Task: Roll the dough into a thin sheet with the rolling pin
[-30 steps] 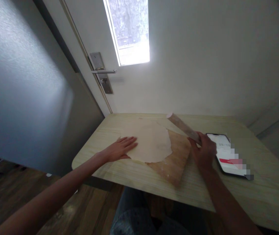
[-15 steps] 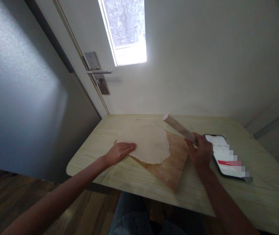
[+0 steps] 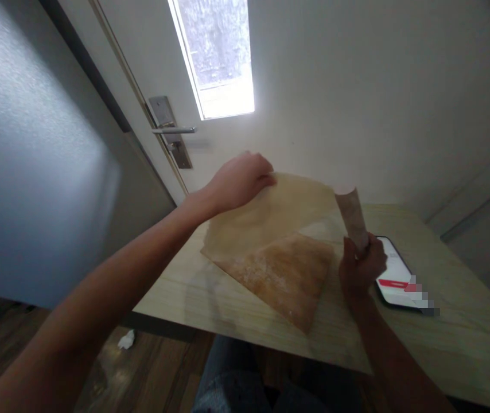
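Observation:
My left hand (image 3: 245,179) pinches the edge of a thin, pale dough sheet (image 3: 271,215) and holds it raised above the table. The far side of the sheet reaches right, to the top of the rolling pin. Beneath it lies a brown board (image 3: 279,278) dusted with flour, its near half uncovered. My right hand (image 3: 363,267) is closed around the lower end of the short wooden rolling pin (image 3: 352,218), which stands nearly upright. Whether the sheet touches the pin's tip I cannot tell.
A phone (image 3: 395,275) with a lit screen lies on the pale wooden table (image 3: 443,338), beside my right hand. Behind the table stands a door with a metal handle (image 3: 174,131). A white scrap (image 3: 127,339) is on the floor at left.
My left hand has moved up from lying on the dough and has lifted the sheet off the board. The rolling pin has swung from leaning left to nearly upright.

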Demonstrator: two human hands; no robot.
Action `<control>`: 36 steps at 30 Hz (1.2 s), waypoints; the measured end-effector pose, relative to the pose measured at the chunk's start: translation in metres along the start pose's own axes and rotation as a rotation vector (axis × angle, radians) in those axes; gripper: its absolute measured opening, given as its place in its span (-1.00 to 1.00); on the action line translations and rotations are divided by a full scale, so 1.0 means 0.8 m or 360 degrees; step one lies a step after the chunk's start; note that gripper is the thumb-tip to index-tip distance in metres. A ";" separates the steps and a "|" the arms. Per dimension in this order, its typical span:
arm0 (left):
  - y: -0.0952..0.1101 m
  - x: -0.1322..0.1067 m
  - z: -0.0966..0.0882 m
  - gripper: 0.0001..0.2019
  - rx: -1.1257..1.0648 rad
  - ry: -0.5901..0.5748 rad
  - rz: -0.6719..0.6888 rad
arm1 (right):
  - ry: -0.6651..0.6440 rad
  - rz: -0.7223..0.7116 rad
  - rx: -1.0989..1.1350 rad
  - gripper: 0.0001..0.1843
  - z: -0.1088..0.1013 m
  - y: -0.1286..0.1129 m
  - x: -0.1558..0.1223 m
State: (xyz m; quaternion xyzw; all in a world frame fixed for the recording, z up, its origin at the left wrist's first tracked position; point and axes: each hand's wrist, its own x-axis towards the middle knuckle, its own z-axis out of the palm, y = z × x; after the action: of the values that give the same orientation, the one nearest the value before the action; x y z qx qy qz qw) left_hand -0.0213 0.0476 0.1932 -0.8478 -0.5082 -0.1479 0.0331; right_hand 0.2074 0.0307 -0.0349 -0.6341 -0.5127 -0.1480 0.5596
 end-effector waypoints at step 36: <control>0.026 -0.141 0.228 -0.35 -0.0046 -0.0300 0.0262 | -0.0369 -0.0443 0.0007 -0.63 0.004 -0.007 0.000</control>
State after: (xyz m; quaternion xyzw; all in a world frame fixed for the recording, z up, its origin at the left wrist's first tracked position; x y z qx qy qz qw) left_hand -0.0127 -0.0208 -0.0107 -0.8971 -0.4356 -0.0717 -0.0149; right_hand 0.2016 0.0328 -0.0331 -0.5685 -0.6570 -0.1488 0.4723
